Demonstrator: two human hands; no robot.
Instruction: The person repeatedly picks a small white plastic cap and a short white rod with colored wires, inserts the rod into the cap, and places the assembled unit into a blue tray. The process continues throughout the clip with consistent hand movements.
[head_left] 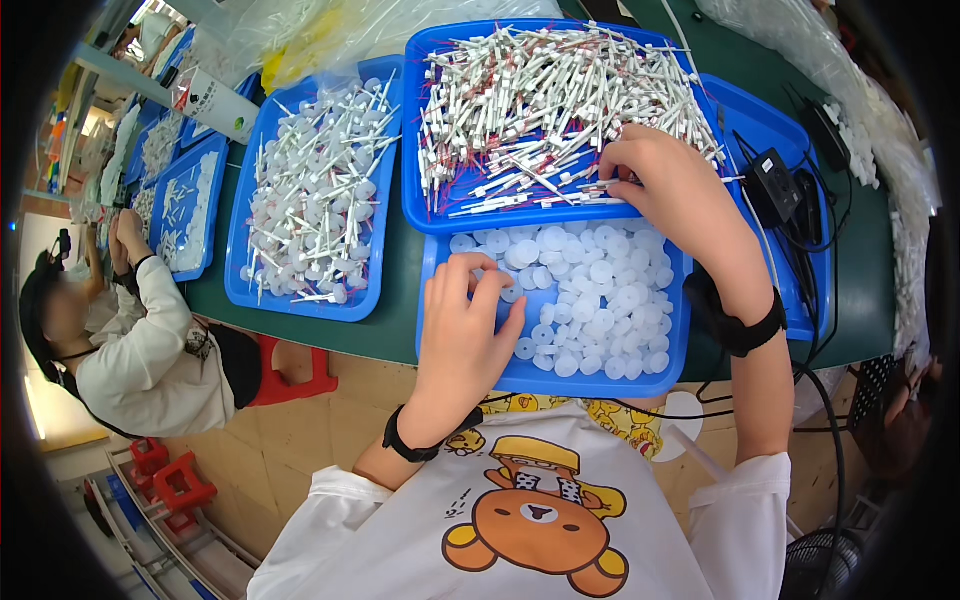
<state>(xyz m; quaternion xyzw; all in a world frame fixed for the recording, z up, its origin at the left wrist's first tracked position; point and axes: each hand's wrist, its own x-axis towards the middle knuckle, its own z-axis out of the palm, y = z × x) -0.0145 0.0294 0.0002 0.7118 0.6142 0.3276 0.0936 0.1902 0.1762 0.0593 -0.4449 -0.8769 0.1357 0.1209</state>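
My left hand [462, 325] is over the near blue tray [683, 340], its thumb and fingertips closed on a small translucent white disc [511, 291]. Many similar discs [610, 310] lie loose in that tray. Above and beyond it sits a larger blue tray [412, 150], heaped with thin white sticks [560, 90] that have red wires. My right hand [660, 180] reaches into this tray's near right part, fingers pinched at a white stick [598, 186]. The fingertips partly hide that stick. Black bands circle both wrists.
At left, another blue tray [236, 240] holds discs with sticks through them. A blue tray [815, 300] at right carries a black adapter [772, 188] and cables. Plastic bags [400, 40] lie at the back. Further left, a co-worker [150, 340] sits beside more trays.
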